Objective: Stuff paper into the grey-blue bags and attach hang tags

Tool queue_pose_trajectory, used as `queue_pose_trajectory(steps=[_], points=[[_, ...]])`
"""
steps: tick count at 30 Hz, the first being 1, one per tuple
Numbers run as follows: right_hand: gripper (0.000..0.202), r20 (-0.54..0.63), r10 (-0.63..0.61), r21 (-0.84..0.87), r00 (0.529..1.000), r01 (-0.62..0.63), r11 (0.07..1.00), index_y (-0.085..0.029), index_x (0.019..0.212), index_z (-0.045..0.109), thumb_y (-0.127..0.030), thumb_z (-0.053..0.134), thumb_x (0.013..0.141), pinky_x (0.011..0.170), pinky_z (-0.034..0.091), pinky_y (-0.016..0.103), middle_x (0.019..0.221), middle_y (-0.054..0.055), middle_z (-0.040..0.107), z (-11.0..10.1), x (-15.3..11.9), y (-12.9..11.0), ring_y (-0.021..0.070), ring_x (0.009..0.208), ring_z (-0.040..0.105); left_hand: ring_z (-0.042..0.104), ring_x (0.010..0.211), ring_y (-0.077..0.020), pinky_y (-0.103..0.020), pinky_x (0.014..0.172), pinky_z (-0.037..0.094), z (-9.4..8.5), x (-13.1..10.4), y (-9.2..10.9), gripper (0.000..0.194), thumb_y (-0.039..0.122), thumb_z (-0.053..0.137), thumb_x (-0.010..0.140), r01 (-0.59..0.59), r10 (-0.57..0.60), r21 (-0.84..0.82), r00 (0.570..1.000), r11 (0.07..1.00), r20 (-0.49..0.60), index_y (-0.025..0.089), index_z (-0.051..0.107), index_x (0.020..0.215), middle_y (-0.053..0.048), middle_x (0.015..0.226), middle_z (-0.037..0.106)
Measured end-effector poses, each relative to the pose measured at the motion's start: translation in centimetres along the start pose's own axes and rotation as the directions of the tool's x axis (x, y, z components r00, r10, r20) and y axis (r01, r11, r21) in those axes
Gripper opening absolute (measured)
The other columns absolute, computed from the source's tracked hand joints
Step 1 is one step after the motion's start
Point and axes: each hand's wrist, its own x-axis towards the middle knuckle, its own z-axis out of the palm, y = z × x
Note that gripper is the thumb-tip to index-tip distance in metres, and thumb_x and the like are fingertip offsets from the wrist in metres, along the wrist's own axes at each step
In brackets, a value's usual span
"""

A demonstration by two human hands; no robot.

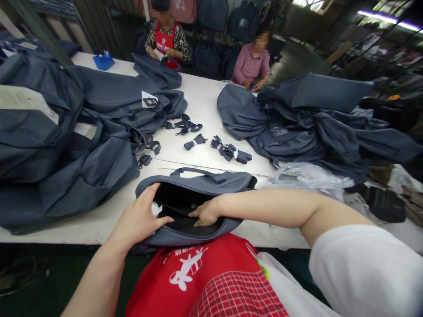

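A blue-grey duffel bag (pixel 205 178) lies at the table's near edge with its mouth gaping and its dark lining showing. My left hand (pixel 143 213) holds the left end of the mouth, fingers at the far rim and thumb across to the near side. A small crumpled white piece (pixel 156 209) shows beside that palm; I cannot tell whether the hand holds it. Reaching in from the right, my right hand (pixel 206 213) is inside the bag, fingers partly stretched towards the lining, with nothing visible in them. The bag's strap handle (pixel 198 171) lies along its far side.
Blue-grey bags (pixel 95 163) are heaped at left, and more bags (pixel 291 127) at right. Bundled straps (pixel 231 152) lie mid-table. Clear plastic (pixel 307 178) is right of my bag. A blue box (pixel 103 60) stands farther back. Two people sit across the table.
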Motion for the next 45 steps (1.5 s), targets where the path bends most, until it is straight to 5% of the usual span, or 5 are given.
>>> queue_pose_trajectory(steps=[6, 9, 15, 29, 45], points=[[0.029, -0.395, -0.514, -0.087, 0.762, 0.526, 0.846, -0.02, 0.105, 0.069, -0.024, 0.044, 0.092, 0.088, 0.046, 0.026, 0.104, 0.004, 0.07, -5.2, -9.7, 1.2, 0.015, 0.096, 0.063, 0.063, 0.103, -0.0235, -0.035, 0.094, 0.047, -1.9, 1.3, 2.0, 0.04, 0.053, 0.05, 0.085, -0.093, 0.09, -0.157, 0.996, 0.983, -0.021, 0.023, 0.066, 0.107, -0.005, 0.11, 0.07], [0.037, -0.738, -0.408, -0.161, 0.537, 0.447, 0.88, -0.019, 0.123, 0.058, -0.023, 0.05, 0.087, 0.102, 0.039, 0.034, 0.123, 0.007, 0.06, -5.8, -14.2, 5.3, 0.0185, 0.115, 0.054, 0.065, 0.097, -0.0209, -0.032, 0.089, 0.047, -3.2, 3.0, 5.2, 0.033, 0.047, 0.046, 0.088, -0.194, 0.199, -0.174, 0.98, 0.966, 0.012, 0.025, 0.068, 0.1, -0.003, 0.103, 0.072], [0.064, -0.848, -0.12, -0.022, 0.516, 0.192, 0.981, -0.017, 0.128, 0.053, -0.046, 0.07, 0.073, 0.103, 0.039, 0.046, 0.128, 0.015, 0.055, -0.2, -13.7, 13.7, 0.0283, 0.119, 0.05, 0.065, 0.091, -0.0231, -0.034, 0.081, 0.047, -3.6, 8.3, 14.1, 0.031, 0.041, 0.043, 0.089, -0.332, 0.33, -0.002, 0.936, 0.943, 0.126, 0.026, 0.068, 0.097, -0.004, 0.098, 0.072], [0.04, -0.99, 0.066, 0.09, 0.123, 0.201, 0.976, -0.021, 0.102, 0.06, -0.031, 0.076, 0.066, 0.085, 0.044, 0.039, 0.103, 0.007, 0.059, 7.7, -11.1, 13.8, 0.0233, 0.096, 0.054, 0.067, 0.079, -0.0281, -0.035, 0.066, 0.048, 0.3, 12.6, 23.7, 0.026, 0.03, 0.043, 0.081, -0.527, 0.346, 0.197, 0.752, 0.827, 0.562, 0.024, 0.067, 0.089, -0.01, 0.086, 0.072], [0.013, -0.995, 0.073, 0.08, 0.072, 0.1, 0.992, -0.02, 0.084, 0.065, -0.033, 0.065, 0.083, 0.076, 0.039, 0.034, 0.086, 0.005, 0.064, 6.8, -9.2, 14.2, 0.0206, 0.086, 0.054, 0.058, 0.071, -0.0181, -0.027, 0.066, 0.043, -5.4, 13.7, 12.8, 0.024, 0.036, 0.049, 0.077, -0.241, 0.248, -0.059, 0.92, 0.969, 0.303, 0.022, 0.059, 0.094, -0.001, 0.079, 0.064]])
